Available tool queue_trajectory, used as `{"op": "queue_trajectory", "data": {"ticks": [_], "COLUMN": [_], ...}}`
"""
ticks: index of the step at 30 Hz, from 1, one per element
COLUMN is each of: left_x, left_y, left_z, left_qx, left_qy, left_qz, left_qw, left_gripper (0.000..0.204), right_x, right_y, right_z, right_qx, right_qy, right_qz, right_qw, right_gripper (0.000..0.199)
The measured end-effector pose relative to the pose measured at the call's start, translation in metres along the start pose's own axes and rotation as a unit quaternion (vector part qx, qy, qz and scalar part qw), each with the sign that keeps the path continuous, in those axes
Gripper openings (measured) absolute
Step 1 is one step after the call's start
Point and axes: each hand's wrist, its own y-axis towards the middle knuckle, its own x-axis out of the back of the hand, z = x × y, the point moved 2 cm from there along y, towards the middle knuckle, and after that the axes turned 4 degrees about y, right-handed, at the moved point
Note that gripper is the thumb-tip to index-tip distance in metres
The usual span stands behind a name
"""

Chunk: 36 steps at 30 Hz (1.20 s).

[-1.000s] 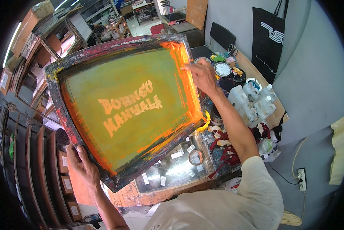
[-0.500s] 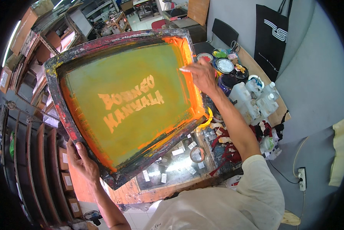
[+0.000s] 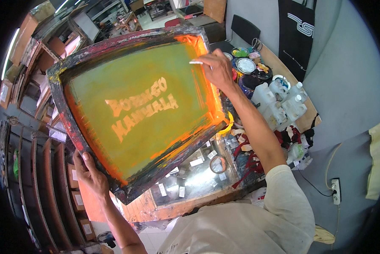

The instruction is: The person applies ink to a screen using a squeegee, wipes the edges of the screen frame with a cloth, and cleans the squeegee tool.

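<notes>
A screen printing frame (image 3: 73,125), tilted and crusted with old ink, is held up before me. Its greenish mesh (image 3: 130,78) carries pale stencilled lettering, with bright orange ink (image 3: 213,98) thickest along the right side. My left hand (image 3: 93,178) grips the frame's near left edge, thumb on top. Over the right edge, my right hand (image 3: 218,71) pinches a thin white piece (image 3: 195,62), its tip over the inked mesh near the far right corner; its kind is too small to tell. Whether it touches the ink, I cannot tell.
Paint cans (image 3: 246,65) and clear plastic jugs (image 3: 285,106) crowd the table at right, near dark red rags (image 3: 251,163). Below the frame lies a glass-topped table (image 3: 190,182) with paper labels and a tape roll (image 3: 218,164). Shelving (image 3: 50,186) stands at left.
My right hand has moved toward the far end of the frame's right side, still pinching the white piece. The frame has shifted slightly away, with my left hand still on it.
</notes>
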Motion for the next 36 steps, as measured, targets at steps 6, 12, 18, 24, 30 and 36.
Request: {"op": "queue_trajectory", "data": {"ticks": [6, 12, 18, 24, 30, 36], "left_x": [0.000, 0.001, -0.004, 0.000, 0.000, 0.002], "left_y": [0.001, -0.001, 0.002, 0.002, 0.002, -0.001], "left_z": [0.012, 0.012, 0.009, 0.009, 0.006, 0.004], "left_qx": [-0.004, 0.003, -0.005, 0.019, -0.015, 0.012], "left_qy": [0.001, 0.010, -0.020, 0.002, 0.047, 0.016], "left_qz": [-0.004, 0.004, -0.008, 0.005, 0.001, -0.002], "left_qw": [1.000, 1.000, 1.000, 1.000, 0.999, 1.000], "left_gripper": [0.036, 0.036, 0.036, 0.034, 0.031, 0.032], "right_x": [-0.007, 0.024, 0.032, 0.000, -0.029, -0.022], "right_y": [-0.029, -0.124, -0.122, 0.000, 0.041, 0.025], "right_z": [0.018, 0.054, 0.043, -0.020, -0.046, -0.032], "right_qx": [0.020, -0.008, -0.040, -0.006, 0.042, 0.040], "right_qy": [0.017, 0.026, 0.036, -0.016, -0.102, -0.103], "right_qz": [0.035, 0.135, 0.145, 0.001, -0.074, 0.030], "right_qw": [0.999, 0.991, 0.988, 1.000, 0.991, 0.993], "right_gripper": [0.030, 0.029, 0.028, 0.028, 0.024, 0.031]}}
